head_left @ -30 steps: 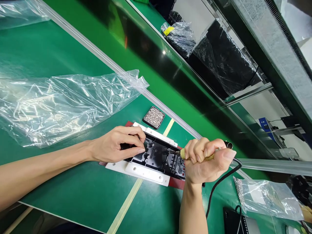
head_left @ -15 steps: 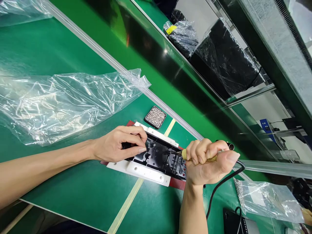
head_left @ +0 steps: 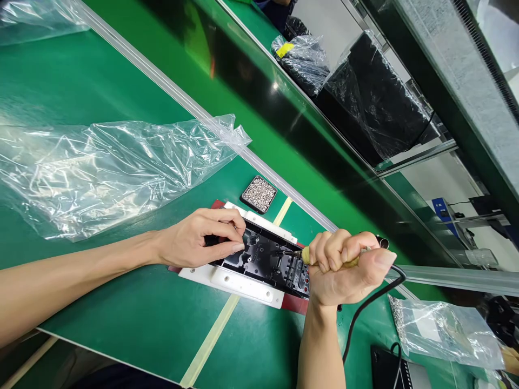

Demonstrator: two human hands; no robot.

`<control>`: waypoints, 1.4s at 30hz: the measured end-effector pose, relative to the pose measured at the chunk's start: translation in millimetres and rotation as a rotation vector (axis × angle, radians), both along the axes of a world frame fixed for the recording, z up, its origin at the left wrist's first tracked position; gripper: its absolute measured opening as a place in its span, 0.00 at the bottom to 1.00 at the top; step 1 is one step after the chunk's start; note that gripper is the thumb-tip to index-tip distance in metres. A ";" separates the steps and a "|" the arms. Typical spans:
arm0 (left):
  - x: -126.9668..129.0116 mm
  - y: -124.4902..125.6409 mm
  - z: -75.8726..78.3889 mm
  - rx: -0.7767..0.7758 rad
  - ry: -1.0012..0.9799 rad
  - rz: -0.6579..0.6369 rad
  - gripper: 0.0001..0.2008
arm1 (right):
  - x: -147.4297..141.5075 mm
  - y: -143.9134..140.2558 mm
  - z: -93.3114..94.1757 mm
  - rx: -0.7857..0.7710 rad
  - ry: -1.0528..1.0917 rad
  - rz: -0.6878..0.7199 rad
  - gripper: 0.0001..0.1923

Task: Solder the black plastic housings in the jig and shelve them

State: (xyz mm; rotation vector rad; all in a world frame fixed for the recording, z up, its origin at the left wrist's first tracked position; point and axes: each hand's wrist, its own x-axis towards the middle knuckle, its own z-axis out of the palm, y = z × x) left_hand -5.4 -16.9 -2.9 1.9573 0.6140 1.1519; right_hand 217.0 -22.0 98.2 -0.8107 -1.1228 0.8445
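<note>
A black plastic housing point(head_left: 263, 259) lies in a white fixture point(head_left: 239, 283) on a red mat on the green table. My left hand point(head_left: 200, 237) presses down on the housing's left end, fingers curled over its edge. My right hand point(head_left: 344, 267) is closed in a fist around a corded electric screwdriver point(head_left: 324, 258) with a yellowish grip. Its bit tip touches the housing near the middle. A black cable point(head_left: 367, 308) runs from the tool down to the right.
A small black tray of silver screws point(head_left: 259, 193) sits just beyond the fixture. A large clear plastic bag point(head_left: 101, 167) lies to the left, a smaller bag point(head_left: 441, 329) at the lower right. An aluminium rail point(head_left: 194, 111) borders the table; black bagged items point(head_left: 373, 97) rest behind.
Almost nothing differs; both hands and the screwdriver stay in place on the housing, with only a slight shift of the view.
</note>
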 end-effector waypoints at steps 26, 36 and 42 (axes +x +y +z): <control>0.4 1.9 -4.7 0.030 -0.028 -0.026 0.07 | 1.2 -0.6 0.5 -0.010 0.001 0.018 0.29; -0.1 1.2 -5.5 0.012 -0.038 -0.027 0.07 | -1.0 -2.1 1.0 0.003 -0.015 -0.003 0.28; 0.5 2.0 -6.9 -0.003 -0.037 -0.037 0.08 | -0.3 -1.8 0.2 0.016 -0.030 0.009 0.27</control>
